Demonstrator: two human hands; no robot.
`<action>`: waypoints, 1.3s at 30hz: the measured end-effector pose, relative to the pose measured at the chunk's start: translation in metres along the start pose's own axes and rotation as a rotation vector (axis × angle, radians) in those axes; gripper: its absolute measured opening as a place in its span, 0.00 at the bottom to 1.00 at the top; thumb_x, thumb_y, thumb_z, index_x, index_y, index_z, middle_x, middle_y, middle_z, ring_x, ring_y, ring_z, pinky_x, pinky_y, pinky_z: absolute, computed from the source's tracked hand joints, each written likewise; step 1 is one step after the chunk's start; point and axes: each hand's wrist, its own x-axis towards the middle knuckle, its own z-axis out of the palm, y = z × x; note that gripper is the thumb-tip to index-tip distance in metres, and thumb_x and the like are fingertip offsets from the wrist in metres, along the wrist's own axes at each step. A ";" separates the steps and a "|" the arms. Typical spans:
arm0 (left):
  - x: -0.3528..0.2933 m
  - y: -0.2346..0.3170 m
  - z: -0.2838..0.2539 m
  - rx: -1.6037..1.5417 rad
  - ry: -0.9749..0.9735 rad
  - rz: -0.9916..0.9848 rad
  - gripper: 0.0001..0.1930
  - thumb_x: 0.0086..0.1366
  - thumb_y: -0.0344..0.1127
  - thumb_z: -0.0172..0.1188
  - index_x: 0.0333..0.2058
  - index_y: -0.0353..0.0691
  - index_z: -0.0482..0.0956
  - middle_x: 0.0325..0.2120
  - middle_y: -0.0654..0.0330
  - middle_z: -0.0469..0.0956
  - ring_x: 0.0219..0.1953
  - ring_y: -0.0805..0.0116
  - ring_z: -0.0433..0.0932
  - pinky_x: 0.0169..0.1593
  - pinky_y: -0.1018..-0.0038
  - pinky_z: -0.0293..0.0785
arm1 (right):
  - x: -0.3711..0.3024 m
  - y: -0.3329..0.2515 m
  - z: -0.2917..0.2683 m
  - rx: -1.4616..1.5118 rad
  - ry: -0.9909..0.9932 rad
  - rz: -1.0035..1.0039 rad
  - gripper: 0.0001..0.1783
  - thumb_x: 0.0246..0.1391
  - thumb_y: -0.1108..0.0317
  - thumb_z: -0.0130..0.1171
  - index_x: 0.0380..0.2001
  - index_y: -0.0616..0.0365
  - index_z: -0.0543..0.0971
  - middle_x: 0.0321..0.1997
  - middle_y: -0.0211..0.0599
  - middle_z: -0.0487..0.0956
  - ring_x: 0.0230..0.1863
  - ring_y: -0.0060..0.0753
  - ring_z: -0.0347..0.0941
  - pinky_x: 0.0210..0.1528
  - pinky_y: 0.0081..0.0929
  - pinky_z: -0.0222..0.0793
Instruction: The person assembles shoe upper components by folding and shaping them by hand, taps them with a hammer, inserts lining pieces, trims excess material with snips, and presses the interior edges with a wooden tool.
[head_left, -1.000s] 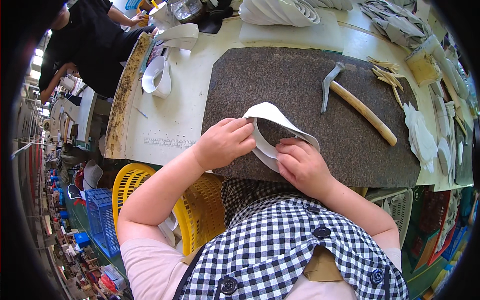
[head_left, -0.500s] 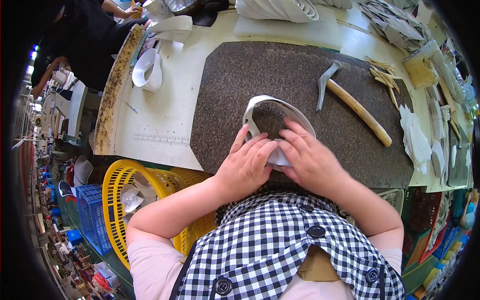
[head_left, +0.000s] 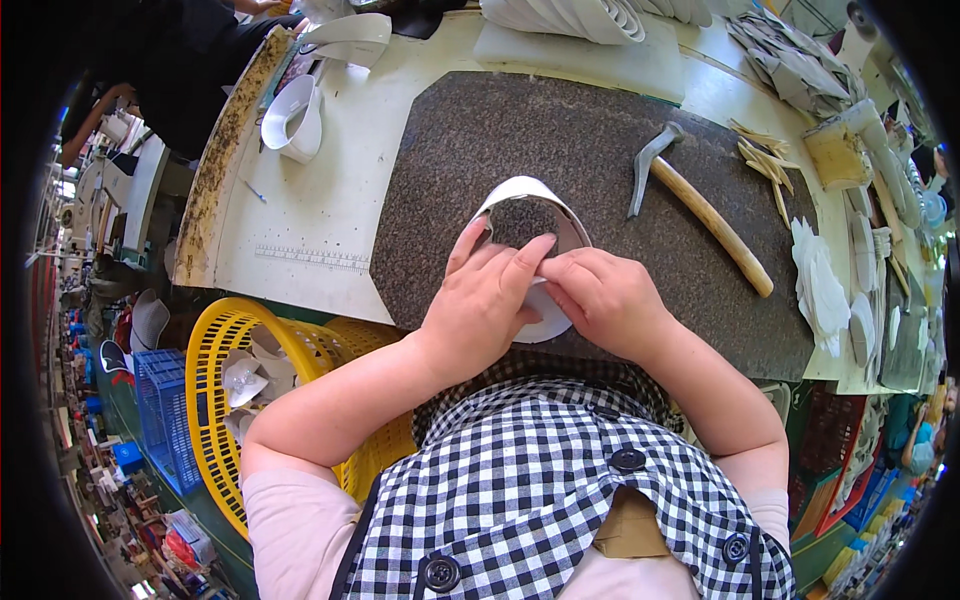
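Note:
A white shoe upper [head_left: 527, 187], curved into a loop, stands on the dark speckled board [head_left: 440, 150] close in front of me. My left hand [head_left: 482, 295] is closed around its left side, thumb and fingers gathered near the middle. Opposite it, my right hand [head_left: 608, 300] pinches the near right edge, with its fingertips close to the left ones. The exact spot between the fingertips is hidden. Below the hands, part of the white piece bends toward my checked apron. To the right on the board lies a hammer [head_left: 712, 226] with a wooden handle and a curved metal head.
Another white looped piece [head_left: 294, 118] rests at the table's left. A yellow basket [head_left: 207, 400] holding white pieces stands below the left edge. Wooden sticks [head_left: 765, 160] and white cut pieces [head_left: 824, 280] lie on the right. Stacked white pieces [head_left: 560, 20] line the back. Someone in dark clothes is at the far left.
The loop has turned and its far rim now sits further left. My right hand has shifted slightly left, its fingers curling into a pinch. The whole view has shifted slightly.

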 end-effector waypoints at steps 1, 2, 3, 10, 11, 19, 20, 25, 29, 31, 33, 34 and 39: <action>-0.001 -0.002 0.001 -0.027 0.028 -0.007 0.32 0.48 0.30 0.65 0.54 0.41 0.65 0.33 0.61 0.76 0.42 0.61 0.75 0.63 0.55 0.51 | 0.001 0.003 0.000 0.065 -0.008 -0.052 0.16 0.43 0.69 0.61 0.37 0.58 0.74 0.34 0.35 0.77 0.37 0.36 0.77 0.37 0.28 0.75; -0.002 -0.005 0.001 -0.054 0.056 -0.013 0.31 0.47 0.30 0.66 0.52 0.41 0.67 0.33 0.61 0.76 0.42 0.62 0.75 0.61 0.56 0.55 | 0.001 0.003 -0.003 0.068 -0.011 -0.056 0.16 0.43 0.69 0.61 0.37 0.58 0.74 0.34 0.35 0.77 0.37 0.36 0.77 0.37 0.28 0.75; -0.005 -0.010 0.003 -0.054 0.056 -0.018 0.31 0.47 0.30 0.66 0.52 0.41 0.67 0.33 0.61 0.76 0.42 0.62 0.75 0.61 0.56 0.55 | 0.000 0.002 -0.005 0.073 -0.036 -0.034 0.16 0.42 0.70 0.62 0.37 0.59 0.74 0.35 0.36 0.78 0.39 0.38 0.77 0.40 0.29 0.75; -0.013 -0.017 0.006 -0.053 0.133 0.003 0.20 0.42 0.28 0.67 0.39 0.43 0.78 0.34 0.63 0.77 0.40 0.63 0.75 0.56 0.62 0.63 | -0.005 0.004 0.003 0.057 -0.047 -0.029 0.16 0.40 0.71 0.64 0.36 0.59 0.76 0.38 0.38 0.78 0.42 0.42 0.76 0.47 0.34 0.73; -0.014 -0.018 0.006 -0.060 0.132 0.011 0.19 0.42 0.28 0.67 0.37 0.43 0.79 0.34 0.63 0.77 0.40 0.64 0.75 0.55 0.63 0.63 | -0.005 0.005 0.004 0.059 -0.051 -0.030 0.16 0.40 0.71 0.64 0.36 0.59 0.76 0.38 0.38 0.78 0.42 0.42 0.76 0.47 0.34 0.73; -0.033 -0.028 0.003 0.127 0.057 0.196 0.15 0.55 0.31 0.54 0.42 0.46 0.79 0.42 0.64 0.77 0.48 0.70 0.75 0.62 0.61 0.50 | -0.016 0.002 0.004 0.012 -0.114 -0.146 0.16 0.40 0.70 0.61 0.37 0.56 0.77 0.44 0.37 0.77 0.48 0.42 0.74 0.51 0.39 0.72; -0.035 -0.028 0.002 0.183 0.035 0.218 0.15 0.57 0.31 0.51 0.44 0.46 0.79 0.44 0.64 0.77 0.50 0.71 0.74 0.64 0.60 0.45 | -0.017 0.002 0.004 0.020 -0.120 -0.142 0.16 0.40 0.70 0.61 0.37 0.56 0.77 0.44 0.37 0.77 0.48 0.42 0.74 0.51 0.39 0.72; -0.041 -0.032 0.002 0.235 -0.038 0.219 0.17 0.58 0.32 0.51 0.46 0.47 0.78 0.49 0.65 0.75 0.53 0.71 0.72 0.68 0.53 0.33 | -0.021 0.003 0.001 0.066 -0.177 -0.122 0.17 0.40 0.71 0.60 0.38 0.54 0.77 0.50 0.38 0.75 0.54 0.43 0.71 0.56 0.41 0.68; -0.047 -0.037 0.000 0.163 -0.088 0.237 0.19 0.58 0.38 0.55 0.50 0.55 0.75 0.53 0.64 0.71 0.56 0.69 0.69 0.66 0.46 0.28 | -0.024 0.004 0.001 0.086 -0.207 -0.119 0.17 0.40 0.71 0.61 0.39 0.52 0.77 0.52 0.38 0.73 0.56 0.43 0.69 0.58 0.42 0.66; -0.049 -0.035 -0.001 0.131 -0.122 0.239 0.20 0.58 0.42 0.57 0.51 0.57 0.75 0.55 0.64 0.70 0.58 0.66 0.67 0.66 0.44 0.27 | -0.024 0.006 0.001 0.113 -0.239 -0.132 0.18 0.40 0.72 0.62 0.40 0.51 0.77 0.53 0.38 0.72 0.57 0.45 0.67 0.60 0.43 0.64; -0.054 -0.026 -0.004 0.069 -0.185 0.158 0.21 0.57 0.48 0.56 0.50 0.57 0.75 0.58 0.64 0.66 0.62 0.65 0.61 0.65 0.43 0.26 | -0.024 0.005 -0.001 0.126 -0.242 -0.127 0.18 0.40 0.72 0.62 0.40 0.51 0.77 0.54 0.39 0.71 0.58 0.46 0.67 0.60 0.44 0.64; -0.057 -0.024 -0.003 0.069 -0.189 0.157 0.21 0.57 0.48 0.56 0.50 0.57 0.75 0.58 0.64 0.66 0.62 0.65 0.61 0.65 0.43 0.26 | -0.023 0.004 -0.002 0.138 -0.246 -0.124 0.19 0.39 0.72 0.63 0.40 0.51 0.77 0.55 0.40 0.71 0.58 0.46 0.66 0.61 0.44 0.63; -0.096 -0.009 0.012 0.166 -0.234 0.302 0.14 0.58 0.40 0.54 0.44 0.54 0.80 0.58 0.72 0.66 0.66 0.68 0.54 0.65 0.46 0.22 | -0.024 0.004 -0.004 0.177 -0.248 -0.127 0.18 0.38 0.73 0.63 0.38 0.52 0.77 0.56 0.42 0.69 0.58 0.48 0.66 0.60 0.46 0.63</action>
